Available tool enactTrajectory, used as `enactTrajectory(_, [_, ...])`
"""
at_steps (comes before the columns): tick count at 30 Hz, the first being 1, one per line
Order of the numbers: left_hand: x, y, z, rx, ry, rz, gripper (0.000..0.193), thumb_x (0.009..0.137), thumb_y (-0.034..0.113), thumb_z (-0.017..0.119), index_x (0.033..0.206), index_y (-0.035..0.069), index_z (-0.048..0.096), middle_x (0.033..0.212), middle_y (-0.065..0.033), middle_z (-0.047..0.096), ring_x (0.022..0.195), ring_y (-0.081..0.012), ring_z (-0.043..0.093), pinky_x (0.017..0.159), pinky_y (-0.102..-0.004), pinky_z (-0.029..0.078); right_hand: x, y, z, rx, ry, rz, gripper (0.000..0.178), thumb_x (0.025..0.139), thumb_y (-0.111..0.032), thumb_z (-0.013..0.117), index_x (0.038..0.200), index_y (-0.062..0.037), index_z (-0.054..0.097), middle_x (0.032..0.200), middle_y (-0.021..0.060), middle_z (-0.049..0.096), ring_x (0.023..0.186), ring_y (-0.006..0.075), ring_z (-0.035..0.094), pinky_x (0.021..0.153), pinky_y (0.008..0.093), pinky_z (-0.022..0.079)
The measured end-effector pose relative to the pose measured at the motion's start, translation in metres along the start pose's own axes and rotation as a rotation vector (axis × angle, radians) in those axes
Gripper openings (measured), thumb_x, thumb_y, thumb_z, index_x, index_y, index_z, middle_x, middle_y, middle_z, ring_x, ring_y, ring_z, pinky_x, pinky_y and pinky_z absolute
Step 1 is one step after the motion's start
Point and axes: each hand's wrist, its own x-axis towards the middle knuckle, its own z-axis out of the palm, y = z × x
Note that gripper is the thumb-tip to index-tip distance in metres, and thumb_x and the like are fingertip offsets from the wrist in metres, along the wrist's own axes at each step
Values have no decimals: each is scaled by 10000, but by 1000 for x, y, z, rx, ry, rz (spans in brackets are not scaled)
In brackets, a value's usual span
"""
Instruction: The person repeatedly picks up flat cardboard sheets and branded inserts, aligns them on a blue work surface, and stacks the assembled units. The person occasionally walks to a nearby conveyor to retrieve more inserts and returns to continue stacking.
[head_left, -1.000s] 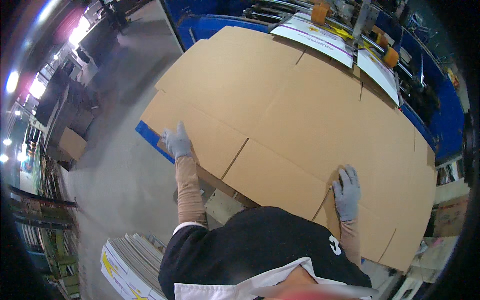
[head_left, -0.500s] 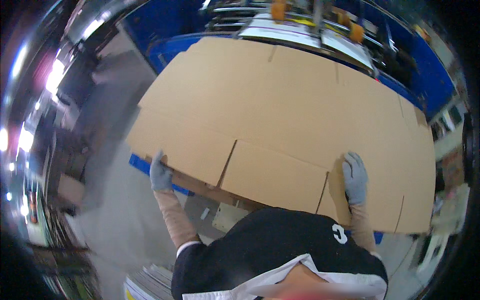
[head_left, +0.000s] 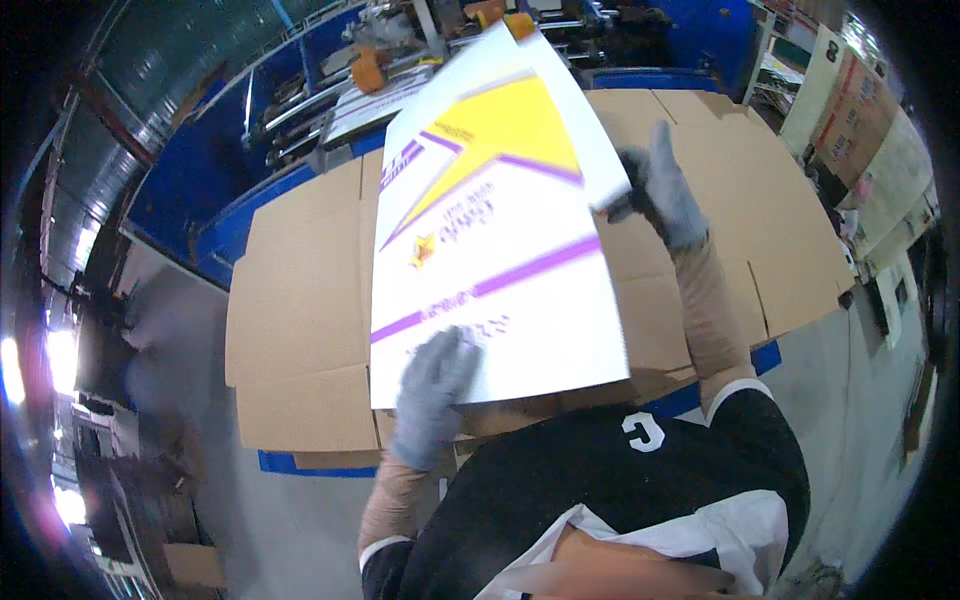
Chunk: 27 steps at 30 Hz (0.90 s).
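A white printed cardboard sheet, with yellow and purple shapes, lies over a large flat brown cardboard blank. Its far right part stands up at an angle. My left hand, in a grey glove, rests on the sheet's near left corner area with the fingers stretched out. On the far right side, my right hand has the fingers bent around the sheet's raised edge, and the thumb points up. The dark palm side of that glove shows, and some fingertips are blurred.
Beyond the cardboard stands a blue machine with metal bars and orange rollers. Blue support edges show under the blank. Stacked boards and a brown carton stand at the right.
The white printed sheet now covers the middle of the brown cardboard. My left hand has left the near edge for the sheet; my right hand has gone farther out. The view has turned.
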Motion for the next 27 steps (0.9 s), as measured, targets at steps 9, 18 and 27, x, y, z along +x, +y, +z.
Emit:
enactTrajectory(9, [9, 13, 19, 103, 100, -167, 470, 730, 8, 578, 1193, 91, 596, 1285, -120, 548, 1214, -315, 502, 1035, -459, 383, 65, 54, 11, 411, 295, -31, 461, 931, -423, 539, 1172, -31, 551, 919, 88, 635, 717, 140, 627, 610, 252, 528])
enactTrajectory(18, [16, -18, -38, 467, 358, -225, 291, 870, 165, 589, 1124, 32, 635, 1117, -121, 653, 1035, -302, 615, 933, -417, 461, -73, 91, -115, -358, 537, -332, 359, 964, -322, 482, 1103, -23, 624, 1039, 124, 661, 952, 247, 627, 827, 350, 504])
enactTrajectory(27, [5, -114, -116, 560, 564, -100, 202, 781, 141, 757, 922, 16, 685, 962, -139, 684, 869, -317, 657, 766, -379, 513, -371, 150, -262, 45, 1622, -101, 383, 944, -237, 508, 1234, 8, 558, 1235, 163, 586, 1067, 269, 594, 873, 369, 495])
